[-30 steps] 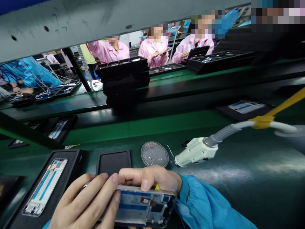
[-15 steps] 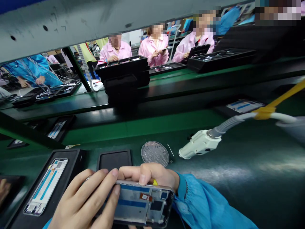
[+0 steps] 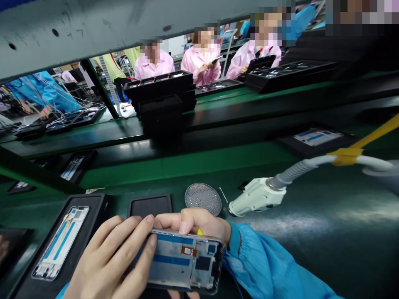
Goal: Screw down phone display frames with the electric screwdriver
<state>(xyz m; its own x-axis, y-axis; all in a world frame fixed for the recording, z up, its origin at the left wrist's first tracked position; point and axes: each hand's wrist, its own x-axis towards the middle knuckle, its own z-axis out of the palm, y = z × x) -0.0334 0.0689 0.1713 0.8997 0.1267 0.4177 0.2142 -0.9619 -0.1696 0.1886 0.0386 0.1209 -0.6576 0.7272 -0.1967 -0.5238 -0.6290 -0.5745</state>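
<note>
Between my two hands is a phone frame (image 3: 174, 251), tilted, its open inside facing me. Blue strips, an orange-brown flex connector and black pads show in it. My left hand (image 3: 115, 257) grips the left end, fingers bent over the upper edge and the inner face. Behind the upper edge is my right hand (image 3: 199, 222), thumb and fingers closed on the rim, with a bit of yellow beside the thumb. Some fingertips show under the lower edge. To the left, a second phone frame (image 3: 62, 241) lies in a black tray (image 3: 96, 203).
Beyond my hands are a small black tray (image 3: 149, 205), a perforated round metal plate (image 3: 202, 199) and a cotton swab (image 3: 223, 195). A white nozzle (image 3: 257, 197) hangs on a hose at right. Black trays (image 3: 162, 91) are stacked across the line, where co-workers in pink sit.
The phone frame and both hands have shifted slightly left and up. The hanging nozzle has swung a little left and down. My grip looks the same.
</note>
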